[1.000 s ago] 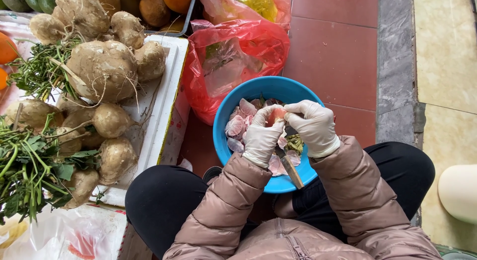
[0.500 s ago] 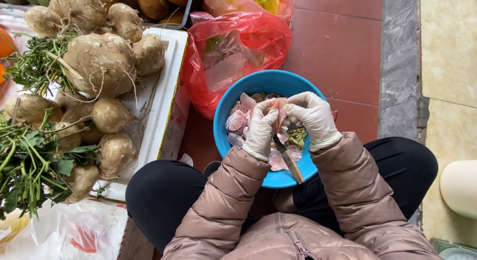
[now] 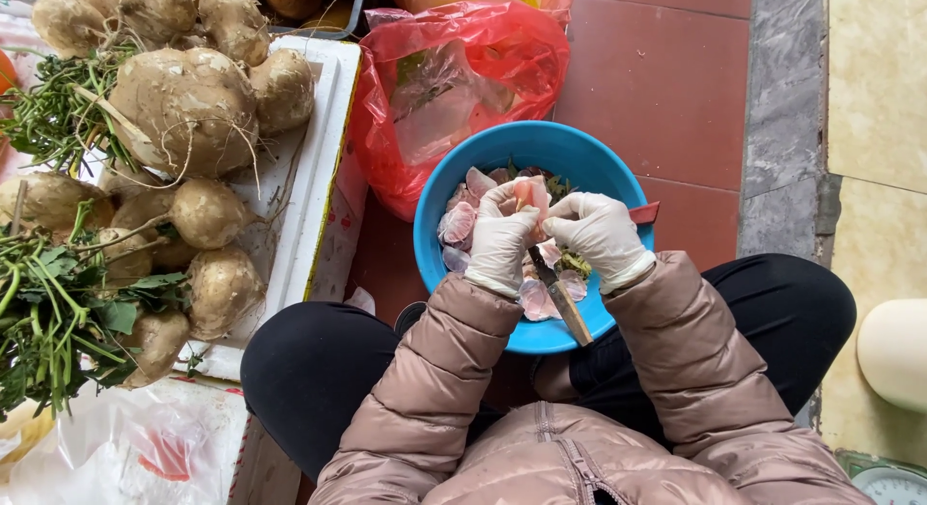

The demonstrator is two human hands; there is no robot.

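Both gloved hands have crept up over the round blue plastic bowl (image 3: 463,191) on the lap, left hand (image 3: 499,242) and right hand (image 3: 601,237) pinching a pale pink peeled bulb (image 3: 531,192), wooden-handled knife (image 3: 562,302) poking out below, red plastic bag (image 3: 526,61) beyond.

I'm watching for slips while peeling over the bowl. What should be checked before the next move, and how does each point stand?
1. Both gloves on: left hand, right hand. Ok.
2. Pink piece pinched by both hands. Ok.
3. Hands over the blue bowl. Ok.
4. Knife lying in the bowl, not gripped. Ok.
5. Knife edge direction. Cannot tell.
6. Red bag within reach beside the bowl. Ok.
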